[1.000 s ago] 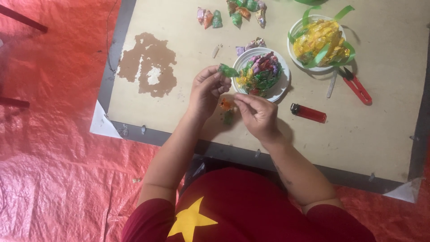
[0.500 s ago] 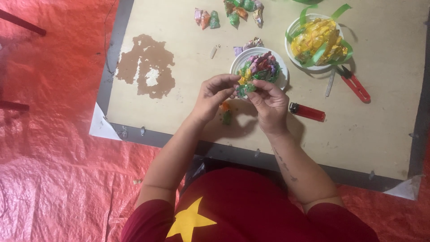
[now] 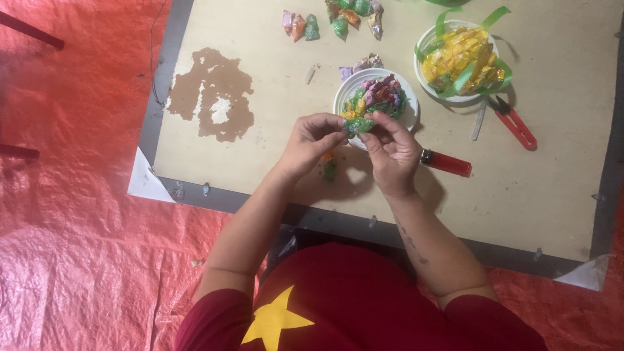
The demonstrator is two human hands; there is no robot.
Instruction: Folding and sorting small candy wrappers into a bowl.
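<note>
Head view: both hands (image 3: 354, 140) have risen, each grip pinching the green foil piece (image 3: 359, 125).

A red plastic lighter (image 3: 446, 162) lay on the tan board (image 3: 552, 195). Small red-handled snips (image 3: 513, 121) sat beside a white bowl of yellow and green foil strips (image 3: 460, 60). Folded shiny foil pieces (image 3: 331, 16) lay near the board's far edge.

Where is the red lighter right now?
In the head view, the red lighter lies flat on the beige board, just right of the right hand and below the white bowl.
</note>
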